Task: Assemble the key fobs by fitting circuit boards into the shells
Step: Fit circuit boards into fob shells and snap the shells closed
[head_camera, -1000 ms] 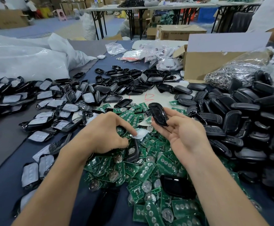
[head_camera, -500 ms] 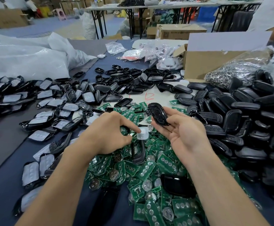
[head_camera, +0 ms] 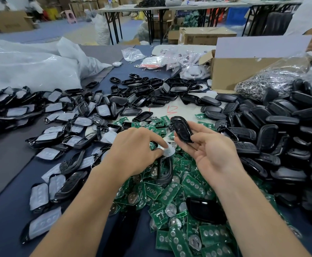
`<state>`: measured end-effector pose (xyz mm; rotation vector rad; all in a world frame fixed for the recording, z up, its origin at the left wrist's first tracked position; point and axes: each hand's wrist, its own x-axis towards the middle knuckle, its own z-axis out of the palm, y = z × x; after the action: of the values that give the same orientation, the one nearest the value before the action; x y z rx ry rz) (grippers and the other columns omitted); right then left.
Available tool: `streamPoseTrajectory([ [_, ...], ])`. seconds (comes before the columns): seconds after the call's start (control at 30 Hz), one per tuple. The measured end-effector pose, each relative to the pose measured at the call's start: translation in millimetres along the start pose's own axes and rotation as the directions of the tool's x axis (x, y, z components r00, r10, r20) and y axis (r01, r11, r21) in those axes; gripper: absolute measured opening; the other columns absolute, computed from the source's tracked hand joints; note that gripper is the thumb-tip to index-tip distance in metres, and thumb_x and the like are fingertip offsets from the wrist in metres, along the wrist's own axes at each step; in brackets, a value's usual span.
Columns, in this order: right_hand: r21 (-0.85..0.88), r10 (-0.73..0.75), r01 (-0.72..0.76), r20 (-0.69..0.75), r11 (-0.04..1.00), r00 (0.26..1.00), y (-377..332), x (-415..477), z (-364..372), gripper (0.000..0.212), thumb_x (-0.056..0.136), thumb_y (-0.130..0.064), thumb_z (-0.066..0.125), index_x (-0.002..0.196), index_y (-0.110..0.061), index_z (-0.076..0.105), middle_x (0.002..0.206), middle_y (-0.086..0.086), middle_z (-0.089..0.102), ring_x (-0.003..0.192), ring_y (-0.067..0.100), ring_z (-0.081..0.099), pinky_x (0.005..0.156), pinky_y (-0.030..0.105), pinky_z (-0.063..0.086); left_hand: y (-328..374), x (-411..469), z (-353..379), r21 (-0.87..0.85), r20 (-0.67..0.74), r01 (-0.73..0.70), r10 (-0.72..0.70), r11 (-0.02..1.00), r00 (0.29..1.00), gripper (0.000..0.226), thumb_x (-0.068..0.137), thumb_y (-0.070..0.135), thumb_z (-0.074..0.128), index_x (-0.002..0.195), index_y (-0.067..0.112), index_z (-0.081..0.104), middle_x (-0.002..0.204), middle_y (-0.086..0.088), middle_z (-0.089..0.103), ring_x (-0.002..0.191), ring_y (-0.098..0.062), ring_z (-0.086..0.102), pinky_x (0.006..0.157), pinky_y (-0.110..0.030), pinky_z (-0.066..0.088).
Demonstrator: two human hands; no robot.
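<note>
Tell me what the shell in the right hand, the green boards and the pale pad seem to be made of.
Shell: probably moulded plastic, glossy black, with sharp highlights.
Boards: likely laminate with matte green coating and silvery metal discs.
Pad: perhaps soft silicone, whitish and translucent; hard to confirm.

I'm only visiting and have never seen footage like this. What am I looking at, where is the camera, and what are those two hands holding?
There is no machine here. These are a person's two bare hands, filmed by one wide-angle camera worn on the head, looking forward and down, so the arms come in from the bottom edge. The table is strewn with key fob parts: green circuit boards in front, heaped black shells on the right, and shells with whitish pads on the left. A cardboard box stands behind. The right hand holds a single black shell between thumb and fingers. The left hand pinches a small whitish pad.
</note>
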<state>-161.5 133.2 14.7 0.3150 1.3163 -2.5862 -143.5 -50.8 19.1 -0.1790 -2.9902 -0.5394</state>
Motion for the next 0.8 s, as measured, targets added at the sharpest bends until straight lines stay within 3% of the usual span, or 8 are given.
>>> streamPoseTrajectory([
  [0.17, -0.023, -0.010, 0.010, -0.005, 1.000, 1.000, 1, 0, 0, 0.029, 0.099, 0.017, 0.045, 0.111, 0.005, 0.068, 0.101, 0.018, 0.079, 0.094, 0.028, 0.078, 0.074, 0.032, 0.065, 4, 2, 5, 0.007, -0.033, 0.033, -0.033, 0.999, 0.999, 0.012, 0.095, 0.046, 0.068, 0.093, 0.044, 0.080, 0.093, 0.008, 0.081, 0.040, -0.004, 0.045, 0.066, -0.027, 0.055],
  [0.27, -0.102, -0.055, 0.050, -0.041, 0.994, 0.998, 1, 0, -1, 0.027, 0.098, 0.015, 0.050, 0.108, 0.002, 0.071, 0.101, 0.015, 0.080, 0.091, 0.024, 0.079, 0.076, 0.031, 0.065, -1, 1, 0, -0.065, 0.015, 0.035, -0.034, 0.997, 0.999, 0.009, 0.090, 0.043, 0.073, 0.094, 0.045, 0.081, 0.099, 0.004, 0.082, 0.036, -0.010, 0.047, 0.047, -0.016, 0.042],
  [0.37, -0.183, -0.112, 0.098, -0.065, 0.978, 0.992, 1, 0, 0, 0.028, 0.099, 0.015, 0.051, 0.104, -0.002, 0.072, 0.100, 0.012, 0.080, 0.088, 0.022, 0.079, 0.076, 0.031, 0.065, -1, -2, -5, -0.174, 0.086, 0.088, -0.074, 0.981, 0.994, 0.023, 0.077, 0.056, 0.082, 0.098, 0.046, 0.081, 0.112, 0.000, 0.080, 0.054, -0.015, 0.069, 0.060, -0.025, 0.057],
  [0.47, -0.199, -0.117, 0.102, -0.064, 0.975, 0.991, 3, 1, 1, 0.029, 0.098, 0.016, 0.050, 0.102, -0.002, 0.072, 0.103, 0.013, 0.079, 0.089, 0.022, 0.079, 0.076, 0.031, 0.065, 3, 1, -2, -0.139, 0.070, 0.114, -0.105, 0.984, 0.992, 0.029, 0.075, 0.059, 0.084, 0.100, 0.045, 0.080, 0.107, -0.001, 0.081, 0.033, -0.007, 0.051, 0.042, -0.016, 0.039],
  [0.57, -0.198, -0.117, 0.101, -0.068, 0.975, 0.991, 3, 2, 1, 0.029, 0.098, 0.016, 0.050, 0.102, -0.002, 0.072, 0.103, 0.014, 0.079, 0.087, 0.022, 0.079, 0.074, 0.030, 0.064, 8, 0, 5, -0.009, -0.023, 0.084, -0.084, 0.996, 0.996, 0.020, 0.085, 0.059, 0.075, 0.098, 0.044, 0.080, 0.097, 0.000, 0.082, 0.043, 0.006, 0.053, 0.049, -0.014, 0.036],
  [0.63, -0.204, -0.131, 0.112, -0.083, 0.972, 0.988, 3, 2, 0, 0.028, 0.098, 0.016, 0.051, 0.102, -0.002, 0.072, 0.099, 0.012, 0.080, 0.085, 0.022, 0.079, 0.074, 0.030, 0.064, 12, -2, 7, -0.011, -0.105, 0.056, -0.057, 0.998, 0.993, 0.012, 0.089, 0.052, 0.072, 0.085, 0.043, 0.079, 0.078, 0.004, 0.079, 0.042, 0.002, 0.052, 0.053, -0.014, 0.038],
  [0.73, -0.210, -0.154, 0.130, -0.104, 0.969, 0.983, 3, 3, -1, 0.028, 0.098, 0.015, 0.052, 0.102, -0.002, 0.073, 0.093, 0.009, 0.081, 0.087, 0.022, 0.079, 0.077, 0.032, 0.065, 17, -5, 7, -0.185, -0.198, 0.043, -0.080, 0.982, 0.977, 0.012, 0.090, 0.039, 0.074, 0.080, 0.039, 0.080, 0.064, 0.013, 0.073, 0.041, -0.006, 0.054, 0.053, -0.020, 0.048],
  [0.8, -0.212, -0.174, 0.148, -0.112, 0.966, 0.978, 3, 4, -2, 0.029, 0.097, 0.015, 0.052, 0.102, -0.004, 0.073, 0.091, 0.007, 0.081, 0.088, 0.021, 0.079, 0.073, 0.028, 0.064, 18, -5, 6, -0.463, -0.194, 0.044, -0.149, 0.885, 0.970, 0.015, 0.089, 0.030, 0.079, 0.077, 0.038, 0.081, 0.061, 0.018, 0.070, 0.044, -0.006, 0.054, 0.049, -0.020, 0.046],
])
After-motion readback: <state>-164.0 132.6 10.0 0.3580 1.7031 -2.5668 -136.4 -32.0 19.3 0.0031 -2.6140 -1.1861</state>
